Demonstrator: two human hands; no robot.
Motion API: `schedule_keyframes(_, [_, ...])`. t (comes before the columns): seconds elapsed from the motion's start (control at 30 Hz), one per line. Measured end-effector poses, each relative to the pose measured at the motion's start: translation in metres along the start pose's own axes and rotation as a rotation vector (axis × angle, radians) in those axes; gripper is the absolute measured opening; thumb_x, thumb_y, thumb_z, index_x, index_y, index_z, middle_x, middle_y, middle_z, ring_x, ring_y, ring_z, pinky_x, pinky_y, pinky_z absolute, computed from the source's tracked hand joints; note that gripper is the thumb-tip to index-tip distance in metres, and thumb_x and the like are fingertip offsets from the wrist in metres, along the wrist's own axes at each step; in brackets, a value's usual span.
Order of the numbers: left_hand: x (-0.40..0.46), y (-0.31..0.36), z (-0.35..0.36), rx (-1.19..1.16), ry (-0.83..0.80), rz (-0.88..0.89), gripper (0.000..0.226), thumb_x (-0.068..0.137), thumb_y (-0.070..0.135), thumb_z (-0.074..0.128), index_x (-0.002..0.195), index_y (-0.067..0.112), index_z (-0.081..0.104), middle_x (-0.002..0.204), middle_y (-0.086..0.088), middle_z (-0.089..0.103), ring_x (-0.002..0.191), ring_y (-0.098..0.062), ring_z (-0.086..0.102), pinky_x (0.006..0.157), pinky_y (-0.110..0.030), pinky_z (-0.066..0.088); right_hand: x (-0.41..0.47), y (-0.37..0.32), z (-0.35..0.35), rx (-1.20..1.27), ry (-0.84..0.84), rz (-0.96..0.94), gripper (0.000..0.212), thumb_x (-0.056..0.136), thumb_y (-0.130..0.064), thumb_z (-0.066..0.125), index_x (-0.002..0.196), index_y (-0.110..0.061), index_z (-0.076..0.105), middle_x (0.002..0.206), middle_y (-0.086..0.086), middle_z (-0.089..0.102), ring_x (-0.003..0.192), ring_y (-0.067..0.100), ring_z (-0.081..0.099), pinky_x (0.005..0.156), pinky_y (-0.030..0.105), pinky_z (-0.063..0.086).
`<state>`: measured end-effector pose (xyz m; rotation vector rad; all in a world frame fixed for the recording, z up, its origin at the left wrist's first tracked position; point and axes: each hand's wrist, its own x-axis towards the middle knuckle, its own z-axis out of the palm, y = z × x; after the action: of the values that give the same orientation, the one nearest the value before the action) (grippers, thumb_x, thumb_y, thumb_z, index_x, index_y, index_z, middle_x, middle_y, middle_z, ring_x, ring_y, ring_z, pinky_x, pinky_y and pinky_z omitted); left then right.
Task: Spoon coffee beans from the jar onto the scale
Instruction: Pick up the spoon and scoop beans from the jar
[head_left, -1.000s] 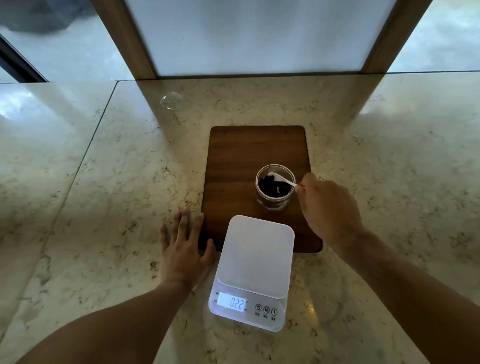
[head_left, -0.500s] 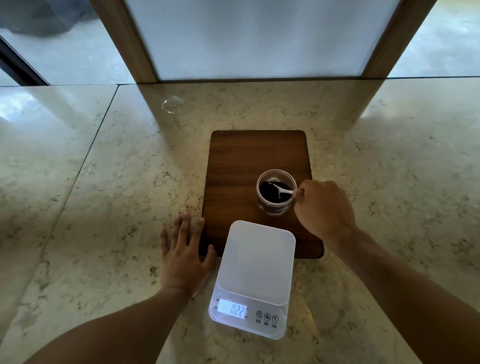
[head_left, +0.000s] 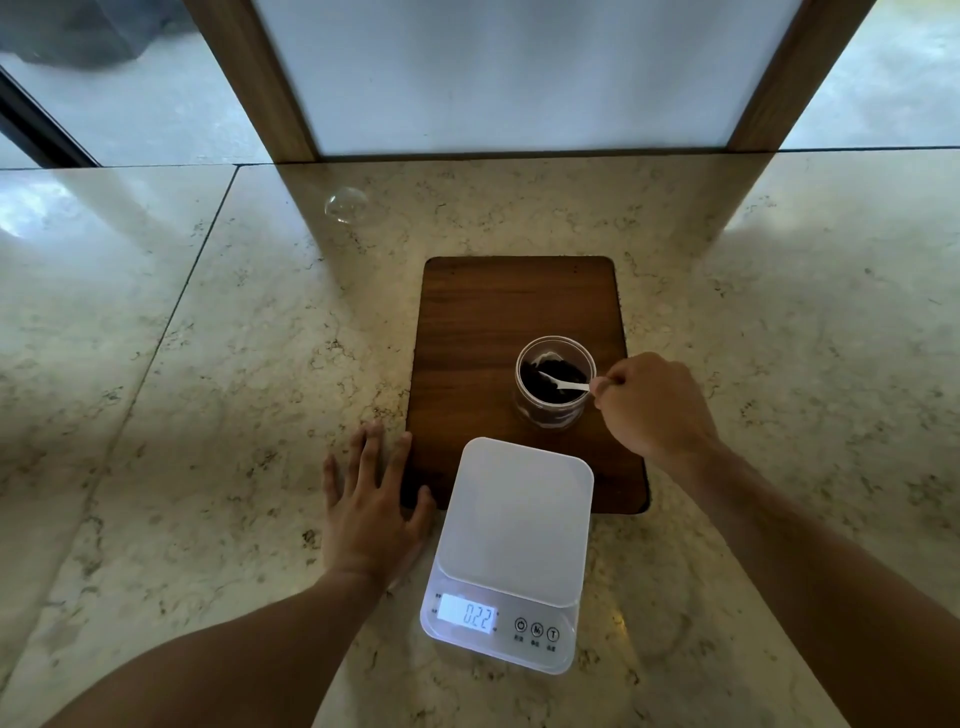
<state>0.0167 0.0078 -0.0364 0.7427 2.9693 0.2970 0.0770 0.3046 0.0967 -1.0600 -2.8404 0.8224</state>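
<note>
- The right hand is pinching the handle of a small white spoon, with the spoon's bowl lying inside the jar among the dark coffee beans.
- The jar is standing upright on the wooden board, just beyond the scale.
- The scale's white platform is lying bare, and its display is showing 0.22.
- The left hand is resting flat and spread wide on the counter, holding nothing, its thumb touching the board's near left corner beside the scale.
</note>
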Motion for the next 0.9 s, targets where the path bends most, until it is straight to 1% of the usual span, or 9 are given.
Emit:
schedule_keyframes(0.07, [-0.001, 0.000, 0.000, -0.003, 0.003, 0.002, 0.070, 0.091, 0.057, 0.029, 0.155, 0.028, 0.022, 0.166, -0.011, 0.014, 0.153, -0.024, -0.004, 0.121, -0.055, 0.000, -0.001, 0.002, -0.001, 0.058, -0.009, 0.025, 0.035, 0.091, -0.029, 0.058, 0.068, -0.008, 0.073, 0.062, 0.012, 0.070, 0.056, 0.027, 0.064, 0.047, 0.025, 0.043])
schedule_keyframes(0.17, [-0.001, 0.000, 0.000, 0.000, -0.004, -0.002, 0.071, 0.091, 0.057, 0.028, 0.155, 0.028, 0.021, 0.166, -0.011, 0.013, 0.153, -0.023, -0.006, 0.122, -0.055, -0.002, -0.003, 0.004, -0.003, 0.124, -0.032, 0.058, 0.035, 0.090, -0.030, 0.059, 0.067, -0.007, 0.073, 0.062, 0.014, 0.070, 0.052, 0.031, 0.062, 0.047, 0.028, 0.041])
schedule_keyframes(0.27, [0.000, 0.001, -0.001, 0.010, -0.012, -0.002, 0.071, 0.091, 0.057, 0.027, 0.155, 0.027, 0.021, 0.166, -0.011, 0.012, 0.153, -0.024, -0.006, 0.122, -0.054, -0.002, 0.000, 0.007, -0.004, 0.200, -0.081, 0.108, 0.030, 0.088, -0.027, 0.060, 0.067, -0.011, 0.075, 0.063, 0.012, 0.069, 0.050, 0.021, 0.053, 0.050, 0.029, 0.039])
schedule_keyframes(0.33, [0.000, 0.001, -0.002, 0.013, -0.018, -0.005, 0.071, 0.091, 0.058, 0.026, 0.155, 0.028, 0.019, 0.167, -0.010, 0.010, 0.153, -0.022, -0.008, 0.122, -0.054, -0.003, 0.002, 0.010, -0.005, 0.284, -0.147, 0.149, 0.021, 0.086, -0.022, 0.060, 0.076, -0.012, 0.076, 0.066, 0.003, 0.066, 0.059, 0.015, 0.055, 0.056, 0.029, 0.043])
schedule_keyframes(0.4, [0.000, 0.001, -0.002, 0.015, -0.021, -0.008, 0.071, 0.091, 0.058, 0.026, 0.155, 0.028, 0.019, 0.167, -0.010, 0.010, 0.153, -0.022, -0.009, 0.122, -0.054, -0.003, 0.003, 0.013, -0.005, 0.351, -0.186, 0.185, 0.018, 0.084, -0.020, 0.058, 0.076, -0.015, 0.073, 0.065, -0.006, 0.062, 0.060, 0.009, 0.054, 0.058, 0.024, 0.044])
schedule_keyframes(0.47, [0.000, 0.002, -0.003, 0.010, -0.022, -0.008, 0.071, 0.091, 0.058, 0.026, 0.155, 0.028, 0.021, 0.166, -0.011, 0.012, 0.153, -0.023, -0.007, 0.122, -0.054, -0.003, 0.004, 0.014, -0.004, 0.361, -0.188, 0.199, 0.017, 0.083, -0.021, 0.059, 0.070, -0.020, 0.070, 0.063, -0.008, 0.060, 0.058, 0.006, 0.052, 0.057, 0.023, 0.043])
schedule_keyframes(0.63, [0.000, 0.002, -0.004, 0.003, -0.025, -0.006, 0.071, 0.091, 0.058, 0.026, 0.155, 0.028, 0.020, 0.166, -0.010, 0.011, 0.153, -0.022, -0.008, 0.122, -0.054, -0.003, 0.005, 0.014, -0.004, 0.363, -0.174, 0.222, 0.018, 0.083, -0.022, 0.058, 0.072, -0.018, 0.071, 0.062, -0.008, 0.060, 0.057, 0.007, 0.052, 0.056, 0.023, 0.043])
schedule_keyframes(0.83, [0.000, 0.003, -0.005, -0.001, -0.024, -0.008, 0.071, 0.090, 0.058, 0.027, 0.155, 0.029, 0.021, 0.166, -0.010, 0.012, 0.153, -0.022, -0.007, 0.122, -0.055, -0.001, 0.001, 0.014, -0.009, 0.348, -0.171, 0.226, 0.022, 0.086, -0.023, 0.056, 0.080, -0.011, 0.074, 0.065, -0.003, 0.060, 0.064, 0.015, 0.054, 0.056, 0.024, 0.043])
schedule_keyframes(0.9, [0.000, 0.003, -0.005, -0.003, -0.024, -0.010, 0.071, 0.090, 0.057, 0.028, 0.155, 0.029, 0.021, 0.166, -0.010, 0.011, 0.153, -0.021, -0.008, 0.122, -0.055, -0.001, -0.001, 0.013, -0.011, 0.296, -0.140, 0.192, 0.024, 0.090, -0.024, 0.057, 0.076, -0.013, 0.074, 0.062, -0.004, 0.059, 0.061, 0.016, 0.055, 0.052, 0.025, 0.040])
